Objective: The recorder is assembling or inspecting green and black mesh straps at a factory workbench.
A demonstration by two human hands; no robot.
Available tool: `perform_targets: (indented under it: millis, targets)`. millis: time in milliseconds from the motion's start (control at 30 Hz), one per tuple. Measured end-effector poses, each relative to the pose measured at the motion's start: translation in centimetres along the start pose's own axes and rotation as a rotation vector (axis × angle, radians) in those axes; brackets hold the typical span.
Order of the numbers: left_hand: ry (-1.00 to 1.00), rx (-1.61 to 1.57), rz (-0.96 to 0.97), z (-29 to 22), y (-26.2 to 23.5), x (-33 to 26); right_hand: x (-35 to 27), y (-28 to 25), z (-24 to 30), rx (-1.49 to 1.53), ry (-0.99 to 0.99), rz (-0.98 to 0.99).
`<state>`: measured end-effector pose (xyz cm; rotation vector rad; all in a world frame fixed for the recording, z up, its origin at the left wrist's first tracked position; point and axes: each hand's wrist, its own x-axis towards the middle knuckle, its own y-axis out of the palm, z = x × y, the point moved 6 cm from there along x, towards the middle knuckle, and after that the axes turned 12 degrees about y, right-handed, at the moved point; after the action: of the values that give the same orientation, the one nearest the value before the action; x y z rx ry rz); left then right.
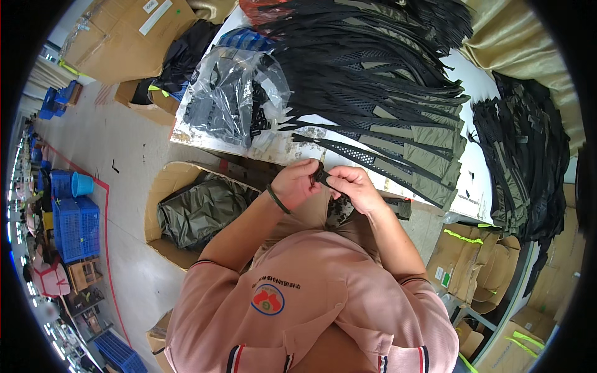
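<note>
Over my lap, just off the table's near edge, both hands meet at a small black piece [320, 176] that looks like a plastic buckle. My left hand [295, 185] is closed on its left side, wearing a dark band at the wrist. From the right, my right hand [356, 189] pinches the same piece between thumb and fingers; its exact shape is partly covered. Beyond them lies a black mesh strap with an olive end [373, 160], nearest of a large fanned stack of straps [367, 81]. A clear plastic bag [227, 93] of black parts sits left of the stack.
The white table [273, 148] has a worn near edge. Left below it stands a carton [157, 205] holding dark olive fabric [202, 208]. More straps [519, 149] hang at the right, above open cartons [463, 264]. Blue crates [76, 227] stand on the far-left floor.
</note>
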<state>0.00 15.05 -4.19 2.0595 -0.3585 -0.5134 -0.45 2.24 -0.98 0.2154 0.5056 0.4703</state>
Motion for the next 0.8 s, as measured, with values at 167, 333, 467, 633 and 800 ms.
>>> perform_targets:
  millis: [167,333,467,633,800]
  targets:
    - [-0.047,-0.044,0.0,0.5,-0.9,0.0,0.1,0.5,-0.3,-0.092,0.006,-0.013]
    - [-0.104,-0.051,0.007,0.4,-1.3,-0.5,-0.6,1.5,3.1,-0.677,-0.331,-0.107]
    - [-0.11,-0.05,0.018,0.7,-1.2,-0.6,-0.7,2.0,3.3,-0.723,-0.357,-0.21]
    - [-0.059,-0.078,-0.001,1.3,-1.5,-0.2,-0.8,1.9,2.5,-0.595,-0.367,-0.299]
    - [-0.03,-0.063,-0.05,1.3,-2.5,-0.3,-1.0,2.2,2.9,-0.691,-0.368,-0.267]
